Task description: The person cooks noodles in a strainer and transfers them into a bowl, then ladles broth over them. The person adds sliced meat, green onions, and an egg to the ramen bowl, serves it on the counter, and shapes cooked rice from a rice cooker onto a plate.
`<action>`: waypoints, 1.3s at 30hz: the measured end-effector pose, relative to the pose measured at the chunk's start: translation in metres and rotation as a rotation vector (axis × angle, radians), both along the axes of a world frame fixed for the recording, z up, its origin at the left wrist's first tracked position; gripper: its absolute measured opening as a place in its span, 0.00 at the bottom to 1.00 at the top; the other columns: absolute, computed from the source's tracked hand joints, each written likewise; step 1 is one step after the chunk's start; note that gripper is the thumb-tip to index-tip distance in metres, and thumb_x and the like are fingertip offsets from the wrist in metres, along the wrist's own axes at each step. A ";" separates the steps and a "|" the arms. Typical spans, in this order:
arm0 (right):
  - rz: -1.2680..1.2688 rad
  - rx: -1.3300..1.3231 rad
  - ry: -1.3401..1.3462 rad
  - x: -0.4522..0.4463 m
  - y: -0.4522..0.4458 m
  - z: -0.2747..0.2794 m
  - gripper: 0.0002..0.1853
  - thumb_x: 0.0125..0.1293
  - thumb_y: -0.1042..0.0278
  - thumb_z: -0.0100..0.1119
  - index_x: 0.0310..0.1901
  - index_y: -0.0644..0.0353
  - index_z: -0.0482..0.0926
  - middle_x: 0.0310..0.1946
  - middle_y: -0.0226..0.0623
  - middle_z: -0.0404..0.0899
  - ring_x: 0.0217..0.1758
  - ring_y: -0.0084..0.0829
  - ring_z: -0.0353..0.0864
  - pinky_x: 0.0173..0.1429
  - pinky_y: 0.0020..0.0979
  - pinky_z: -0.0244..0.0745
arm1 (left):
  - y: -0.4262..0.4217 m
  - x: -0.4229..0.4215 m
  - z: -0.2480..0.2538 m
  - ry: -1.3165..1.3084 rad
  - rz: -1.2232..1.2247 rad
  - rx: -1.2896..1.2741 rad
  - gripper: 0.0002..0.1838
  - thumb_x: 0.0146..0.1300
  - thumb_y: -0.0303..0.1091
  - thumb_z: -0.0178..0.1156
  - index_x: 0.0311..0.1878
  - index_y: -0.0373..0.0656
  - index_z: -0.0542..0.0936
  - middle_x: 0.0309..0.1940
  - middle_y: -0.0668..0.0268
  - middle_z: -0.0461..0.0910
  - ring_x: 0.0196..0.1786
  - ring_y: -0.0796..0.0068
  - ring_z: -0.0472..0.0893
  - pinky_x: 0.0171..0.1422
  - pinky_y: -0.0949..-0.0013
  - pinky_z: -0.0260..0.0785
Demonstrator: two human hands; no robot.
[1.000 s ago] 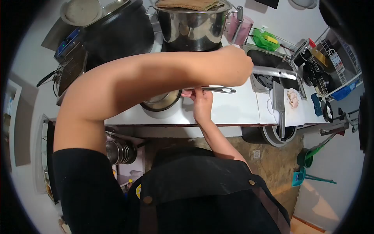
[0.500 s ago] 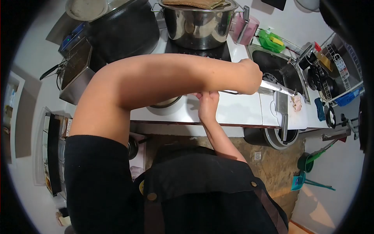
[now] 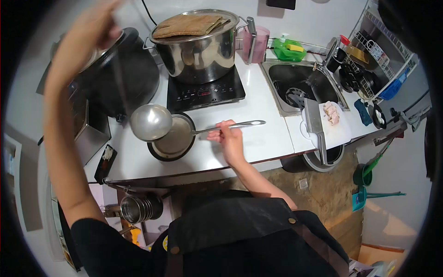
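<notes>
My left hand [image 3: 94,30], raised at the upper left and blurred, is closed on the smeared handle of a steel ladle. The ladle's round bowl [image 3: 151,122] hangs over the left edge of a dark-rimmed bowl [image 3: 173,158] on the counter. My right hand [image 3: 228,141] is closed around the metal handle of a flat round strainer [image 3: 177,134]. Its disc lies over the dark-rimmed bowl, and the handle's end points right. What is inside the bowl is hard to make out.
A large steel pot [image 3: 198,55] with folded brown cloth [image 3: 189,26] on its lid stands on an induction cooktop [image 3: 207,94]. Left is a big black pot [image 3: 122,78]. Right are a sink [image 3: 300,85] and a cleaver [image 3: 316,129] on a white cutting board [image 3: 341,131].
My left arm has swung from across the counter to the upper left. The ladle's bowl and the strainer now show. My right hand has shifted slightly left and lower in view.
</notes>
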State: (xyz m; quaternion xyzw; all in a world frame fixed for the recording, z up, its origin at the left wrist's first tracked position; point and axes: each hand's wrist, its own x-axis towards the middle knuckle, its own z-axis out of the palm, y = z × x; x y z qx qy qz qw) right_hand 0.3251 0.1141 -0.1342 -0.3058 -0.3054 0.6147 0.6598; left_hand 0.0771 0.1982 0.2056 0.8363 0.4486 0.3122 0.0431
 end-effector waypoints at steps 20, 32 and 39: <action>-0.748 0.132 -1.851 0.276 0.219 -0.058 0.12 0.63 0.65 0.50 0.39 0.65 0.75 0.33 0.54 0.79 0.40 0.53 0.80 0.43 0.45 0.74 | -0.375 -0.091 -0.104 -0.565 1.195 0.129 0.21 0.70 0.51 0.42 0.30 0.44 0.69 0.23 0.69 0.66 0.24 0.80 0.64 0.29 0.76 0.57; 0.021 -0.253 -1.985 0.333 0.318 -0.108 0.21 0.55 0.57 0.51 0.42 0.67 0.79 0.36 0.47 0.79 0.40 0.45 0.76 0.46 0.42 0.69 | -0.548 -0.087 -0.351 -1.138 1.560 0.067 0.25 0.72 0.50 0.37 0.36 0.38 0.75 0.31 0.61 0.81 0.31 0.76 0.78 0.39 0.74 0.70; -0.961 0.047 -1.746 0.210 0.213 -0.043 0.22 0.53 0.54 0.52 0.43 0.64 0.81 0.42 0.51 0.80 0.46 0.52 0.78 0.51 0.48 0.71 | -0.621 -0.132 -0.531 -1.247 1.782 0.008 0.28 0.71 0.56 0.33 0.27 0.43 0.70 0.19 0.66 0.73 0.24 0.76 0.72 0.32 0.70 0.64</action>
